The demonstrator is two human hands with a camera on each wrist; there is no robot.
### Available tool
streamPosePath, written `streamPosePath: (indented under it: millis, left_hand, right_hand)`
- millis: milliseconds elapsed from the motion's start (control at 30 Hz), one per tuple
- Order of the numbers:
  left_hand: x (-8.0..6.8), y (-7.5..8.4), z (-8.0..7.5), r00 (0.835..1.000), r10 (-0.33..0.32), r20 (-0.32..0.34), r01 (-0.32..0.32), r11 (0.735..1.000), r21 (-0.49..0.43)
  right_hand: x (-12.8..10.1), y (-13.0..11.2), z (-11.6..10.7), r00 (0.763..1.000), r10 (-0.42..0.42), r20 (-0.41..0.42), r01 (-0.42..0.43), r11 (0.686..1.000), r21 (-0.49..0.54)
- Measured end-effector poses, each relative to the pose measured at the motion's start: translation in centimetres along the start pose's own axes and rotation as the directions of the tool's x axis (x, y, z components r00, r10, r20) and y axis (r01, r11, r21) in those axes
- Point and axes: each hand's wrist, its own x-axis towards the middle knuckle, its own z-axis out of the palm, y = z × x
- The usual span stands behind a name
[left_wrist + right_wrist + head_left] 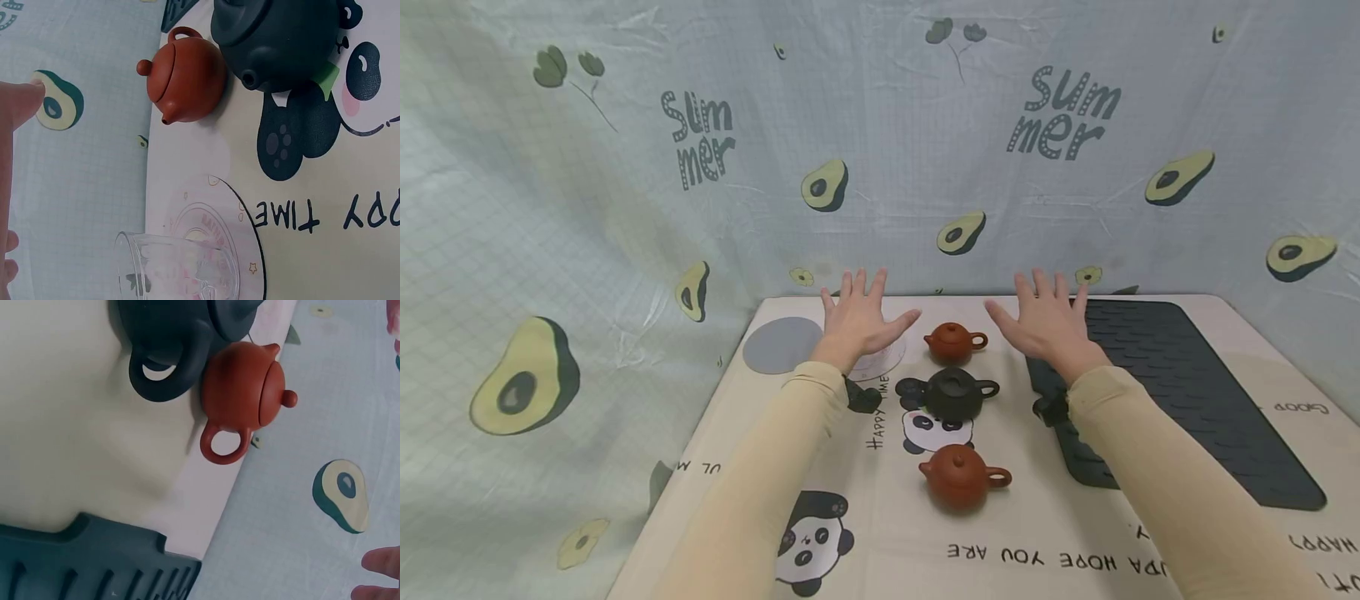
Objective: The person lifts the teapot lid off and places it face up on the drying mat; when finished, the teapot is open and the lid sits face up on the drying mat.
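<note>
left hand (pixel 857 321) hovering over tabletop (pixel 1075 533), fingers spread, grip open, holding nothing. right hand (pixel 1047 323) doing same, grip open, over edge of dark ribbed silicone mat (pixel 1195 392). small reddish-brown clay teapot (pixel 953 342) sitting between both hands, touching neither. dark green round teapot (pixel 955 393) sitting just behind it toward person. clear glass cup (pixel 178 269) standing on round printed coaster (pixel 240 225) under left hand.
</note>
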Motion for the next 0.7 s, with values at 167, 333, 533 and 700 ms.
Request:
streamPosePath:
  millis: [167,333,533,700]
  left_hand:
    - [-0.15,-0.07,0.18,1.000,0.008,0.003,-0.008,1.000,0.000]
    - [-0.22,0.00,0.40,1.000,0.008,0.003,-0.008,1.000,-0.005]
    - [-0.26,0.02,0.51,1.000,0.008,0.004,-0.008,1.000,-0.022]
    - [-0.36,-0.16,0.37,1.000,0.028,0.000,-0.028,0.999,-0.028]
  right_hand:
    - [-0.13,-0.24,0.34,1.000,-0.003,0.000,0.003,1.000,0.004]
    - [-0.29,-0.15,0.62,1.000,0.001,-0.008,-0.001,1.000,0.008]
    - [-0.43,0.17,0.94,1.000,0.013,0.008,-0.013,1.000,0.013]
    - [-0.44,0.29,0.95,1.000,0.007,0.021,-0.008,1.000,0.015]
